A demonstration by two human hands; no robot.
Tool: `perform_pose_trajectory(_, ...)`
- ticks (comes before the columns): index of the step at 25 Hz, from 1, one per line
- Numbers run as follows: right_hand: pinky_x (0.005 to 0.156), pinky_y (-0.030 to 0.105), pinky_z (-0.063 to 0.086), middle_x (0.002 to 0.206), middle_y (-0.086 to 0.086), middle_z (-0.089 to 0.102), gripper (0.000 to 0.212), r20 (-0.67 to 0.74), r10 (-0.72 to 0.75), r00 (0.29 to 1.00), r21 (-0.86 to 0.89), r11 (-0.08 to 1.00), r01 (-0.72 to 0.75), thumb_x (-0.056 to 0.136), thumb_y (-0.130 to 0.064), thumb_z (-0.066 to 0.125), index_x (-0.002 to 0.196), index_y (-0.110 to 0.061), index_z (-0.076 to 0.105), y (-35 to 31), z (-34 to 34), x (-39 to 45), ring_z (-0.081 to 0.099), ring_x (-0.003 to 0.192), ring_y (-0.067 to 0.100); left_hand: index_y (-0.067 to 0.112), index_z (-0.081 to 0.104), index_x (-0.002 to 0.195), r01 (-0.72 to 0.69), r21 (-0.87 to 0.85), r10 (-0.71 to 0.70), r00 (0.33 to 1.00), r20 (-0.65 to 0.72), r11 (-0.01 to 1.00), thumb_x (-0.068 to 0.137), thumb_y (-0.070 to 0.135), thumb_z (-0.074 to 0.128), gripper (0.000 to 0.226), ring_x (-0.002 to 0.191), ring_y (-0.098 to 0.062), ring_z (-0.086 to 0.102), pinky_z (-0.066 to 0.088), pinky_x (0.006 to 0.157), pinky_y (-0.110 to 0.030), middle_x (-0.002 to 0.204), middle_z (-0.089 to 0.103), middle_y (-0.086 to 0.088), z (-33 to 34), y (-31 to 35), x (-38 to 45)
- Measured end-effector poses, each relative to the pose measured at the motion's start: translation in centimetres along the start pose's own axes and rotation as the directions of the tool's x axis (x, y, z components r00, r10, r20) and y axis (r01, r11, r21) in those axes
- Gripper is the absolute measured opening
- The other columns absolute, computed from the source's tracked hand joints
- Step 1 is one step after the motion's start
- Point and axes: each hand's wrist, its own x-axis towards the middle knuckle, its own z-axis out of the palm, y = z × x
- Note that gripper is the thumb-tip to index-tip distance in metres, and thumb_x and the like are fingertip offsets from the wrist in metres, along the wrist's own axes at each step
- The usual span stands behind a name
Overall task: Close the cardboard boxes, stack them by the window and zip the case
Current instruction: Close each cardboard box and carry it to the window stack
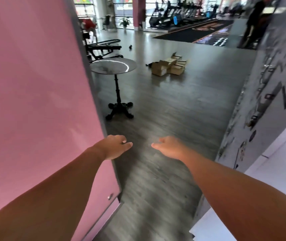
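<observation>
- The left hand point(113, 146) is reaching out in front, palm down, with its fingers loose and holding nothing.
- The right hand point(169, 146) is reaching out beside it, also loose and holding nothing.
- Both hands are hanging in the air over the gray floor point(164, 119), and the 2 are staying a little apart.
- The cardboard boxes point(169, 66) are sitting in a bunch on the floor, far ahead of the hands, with some flaps standing up.
- A small dark thing point(148, 64) is lying on the floor just left of the boxes; it is too blurry to tell what it is.
- A round table point(113, 65) on 1 black leg is standing near the pink wall point(31, 93), left of the boxes.
- Exercise machines point(177, 13) are lining up far away by the windows.
</observation>
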Motion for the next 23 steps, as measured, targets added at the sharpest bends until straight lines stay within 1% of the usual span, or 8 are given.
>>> perform_pose_trajectory(2, 0.094, 0.032, 0.045, 0.123, 0.010, 0.069, 0.052, -0.076, 0.043, 0.996, 0.022, 0.999, -0.041, 0.091, -0.058, 0.056, 0.120, -0.016, 0.069, 0.5, -1.8, 2.4, 0.060, 0.123, 0.030, 0.028, 0.061, 0.120, -0.067, 0.002, 0.067, 0.998, 0.005, 0.998, 0.090, 0.070, 0.040, 0.055, 0.105, -0.025, 0.060, 0.046, 0.087, -0.034, 0.116, 0.064, -0.003, -0.8, 1.0, 5.1)
perform_pose_trajectory(4, 0.099, 0.032, 0.046, 0.130, 0.016, 0.066, 0.059, -0.136, 0.102, 0.985, 0.057, 0.994, -0.095, 0.094, -0.054, 0.058, 0.132, -0.009, 0.064, 1.0, -3.7, 4.5, 0.061, 0.122, 0.030, 0.026, 0.062, 0.120, -0.140, 0.014, 0.139, 0.990, 0.025, 0.990, 0.092, 0.067, 0.042, 0.054, 0.112, -0.027, 0.059, 0.046, 0.093, -0.036, 0.119, 0.065, -0.005, -1.8, 2.3, 10.0)
perform_pose_trajectory(10, 0.107, 0.036, 0.044, 0.144, 0.013, 0.057, 0.067, -0.172, 0.235, 0.957, 0.200, 0.959, -0.200, 0.093, -0.053, 0.060, 0.143, -0.008, 0.054, 4.2, -9.2, 11.6, 0.058, 0.127, 0.029, 0.018, 0.064, 0.116, -0.307, 0.025, 0.302, 0.947, 0.111, 0.951, 0.096, 0.058, 0.046, 0.048, 0.109, -0.028, 0.060, 0.047, 0.094, -0.038, 0.116, 0.065, -0.007, -4.1, 6.5, 22.5)
perform_pose_trajectory(14, 0.105, 0.036, 0.045, 0.140, 0.010, 0.060, 0.065, -0.209, 0.281, 0.936, 0.161, 0.955, -0.251, 0.090, -0.059, 0.061, 0.137, -0.015, 0.060, 7.5, -13.3, 19.5, 0.058, 0.127, 0.028, 0.019, 0.064, 0.111, -0.371, 0.052, 0.364, 0.925, 0.112, 0.927, 0.097, 0.054, 0.047, 0.042, 0.110, -0.031, 0.059, 0.045, 0.089, -0.035, 0.112, 0.065, -0.008, -4.2, 9.3, 32.5)
perform_pose_trajectory(17, 0.109, 0.034, 0.042, 0.149, 0.012, 0.052, 0.074, -0.212, 0.277, 0.937, 0.147, 0.957, -0.250, 0.090, -0.059, 0.061, 0.146, -0.011, 0.051, 10.2, -17.4, 26.0, 0.051, 0.135, 0.029, 0.019, 0.065, 0.111, -0.433, 0.129, 0.421, 0.901, 0.109, 0.892, 0.102, 0.045, 0.046, 0.034, 0.110, -0.034, 0.060, 0.038, 0.081, -0.029, 0.112, 0.064, -0.010, -4.7, 11.6, 40.4)
perform_pose_trajectory(18, 0.109, 0.032, 0.041, 0.151, 0.012, 0.050, 0.076, -0.213, 0.279, 0.936, 0.142, 0.957, -0.253, 0.090, -0.060, 0.061, 0.148, -0.011, 0.049, 11.2, -19.0, 28.2, 0.049, 0.136, 0.028, 0.019, 0.065, 0.108, -0.433, 0.137, 0.423, 0.901, 0.098, 0.891, 0.102, 0.045, 0.046, 0.032, 0.109, -0.033, 0.060, 0.038, 0.080, -0.029, 0.110, 0.064, -0.010, -5.2, 12.5, 43.1)
perform_pose_trajectory(21, 0.110, 0.031, 0.038, 0.152, 0.012, 0.048, 0.077, -0.185, 0.286, 0.940, 0.117, 0.956, -0.268, 0.091, -0.059, 0.060, 0.149, -0.009, 0.047, 13.5, -23.9, 34.3, 0.047, 0.139, 0.028, 0.025, 0.057, 0.078, -0.363, 0.084, 0.355, 0.929, 0.101, 0.928, 0.093, 0.059, 0.046, 0.039, 0.100, -0.029, 0.061, 0.040, 0.078, -0.032, 0.094, 0.064, -0.003, -7.1, 14.5, 50.3)
perform_pose_trajectory(23, 0.112, 0.035, 0.039, 0.149, 0.013, 0.051, 0.077, -0.189, 0.276, 0.942, 0.132, 0.958, -0.254, 0.091, -0.059, 0.061, 0.149, -0.009, 0.047, 14.5, -26.8, 37.9, 0.049, 0.137, 0.028, 0.025, 0.056, 0.076, -0.344, 0.048, 0.339, 0.937, 0.089, 0.938, 0.090, 0.062, 0.045, 0.040, 0.099, -0.028, 0.062, 0.043, 0.079, -0.033, 0.093, 0.064, -0.002, -8.3, 15.6, 54.1)
